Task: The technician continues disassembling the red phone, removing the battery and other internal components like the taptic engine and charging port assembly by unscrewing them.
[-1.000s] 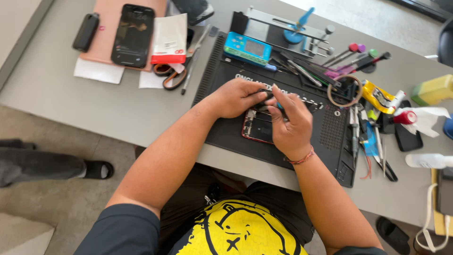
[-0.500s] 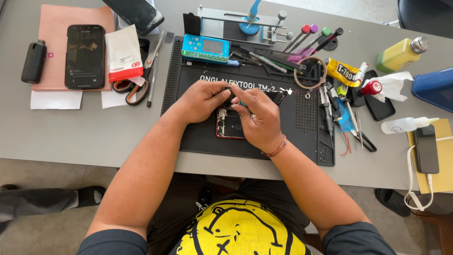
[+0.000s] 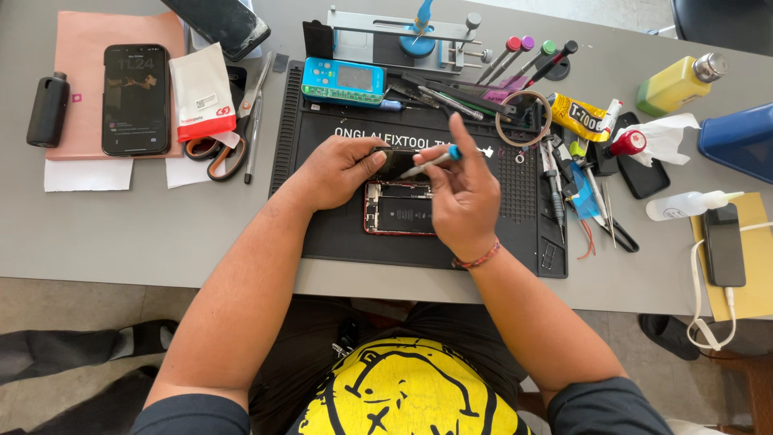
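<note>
— While the opened phone (image 3: 400, 208) lies flat on the black work mat (image 3: 322, 217), just left of the frame's centre, what are the hands doing with it?

— The left hand (image 3: 338, 171) comes in from the lower left and has its fingers curled narrow around a dark, flat part (image 3: 396, 163) at the phone's upper end, the thumb pressing on top. The right hand (image 3: 463, 193) sits just to the right, closed around a slim screwdriver (image 3: 431, 161) with a blue collar, its index finger raised and pointing up the frame. The shaft slants down and left towards the dark part.

— Does the tip touch anything?

— I cannot tell; the tip is too small and lies against dark surfaces.

— What surrounds the mat?

— A blue tester box (image 3: 344, 81) rests at the mat's upper edge. In the upper left, an intact phone (image 3: 135, 98) lies on a pink pad (image 3: 84, 48), beside a white-and-red packet (image 3: 201, 90) and orange-handled scissors (image 3: 216, 153). To the right are a roll of tape (image 3: 523, 118), a yellow glue tube (image 3: 581, 117), loose tweezers and drivers, and a yellow-green bottle (image 3: 678, 84) in the upper right. Another phone (image 3: 724, 245) lies at the right edge, a white cable plugged into it.
</note>
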